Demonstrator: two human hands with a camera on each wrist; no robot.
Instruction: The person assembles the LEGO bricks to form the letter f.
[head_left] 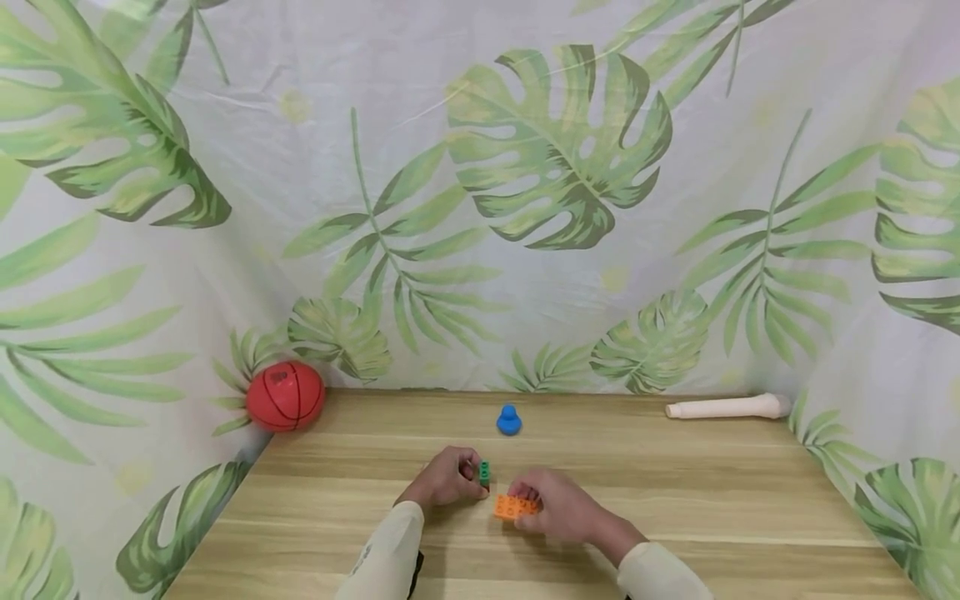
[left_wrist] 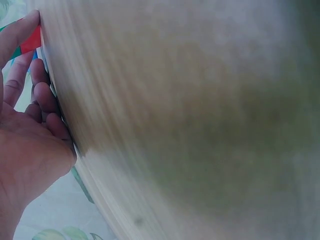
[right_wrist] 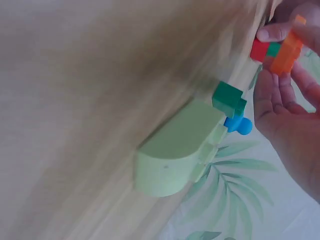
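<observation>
Near the front middle of the table, my left hand (head_left: 448, 479) pinches a green toy brick (head_left: 483, 472) joined to a red toy brick (right_wrist: 259, 50). The red one is lowest, against the wooden surface. My right hand (head_left: 562, 504) grips an orange studded brick (head_left: 506, 507) by its right side, just right of the green brick in the head view. Seen from the right wrist, the orange brick (right_wrist: 287, 50) is tilted beside the green one; whether they touch I cannot tell. The left wrist view shows fingertips at the red brick (left_wrist: 31, 41).
A blue knob-shaped piece (head_left: 508, 421) stands behind the hands. At the back left lies a red ball (head_left: 286, 397), at the back right a pale microphone-shaped object (head_left: 726, 407). The right wrist view shows a light green rounded block (right_wrist: 177, 150) and a dark green brick (right_wrist: 227, 98).
</observation>
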